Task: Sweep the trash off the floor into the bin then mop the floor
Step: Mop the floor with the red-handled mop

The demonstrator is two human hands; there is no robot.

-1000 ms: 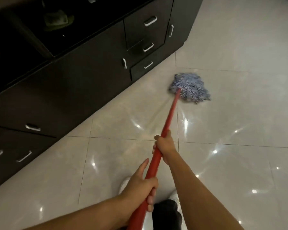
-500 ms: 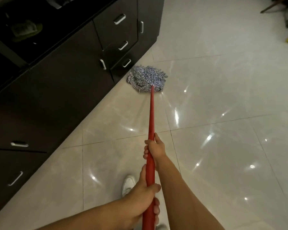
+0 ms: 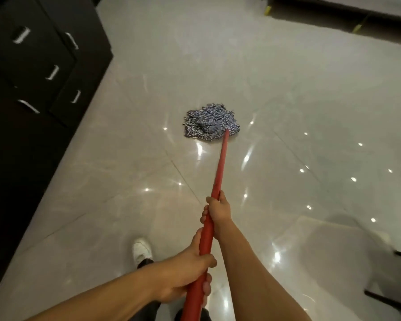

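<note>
left hand (image 3: 185,272) and right hand (image 3: 219,210) grip the red handle (image 3: 220,167); blue-white stringy mop head (image 3: 210,122) splayed flat.

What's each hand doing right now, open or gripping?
Left hand: gripping the red mop handle, nearer the body.
Right hand: gripping the same handle, further toward the mop head.

Both hands (image 3: 218,209) gripping red mop handle (image 3: 220,167), mop head (image 3: 210,122) on glossy tiled floor (image 3: 287,100), dark cabinets (image 3: 33,66) left

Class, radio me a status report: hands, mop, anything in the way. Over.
Left hand and right hand both grip the red handle. Mop head flat on floor. Cabinet left, chair right, both apart from it.
</note>
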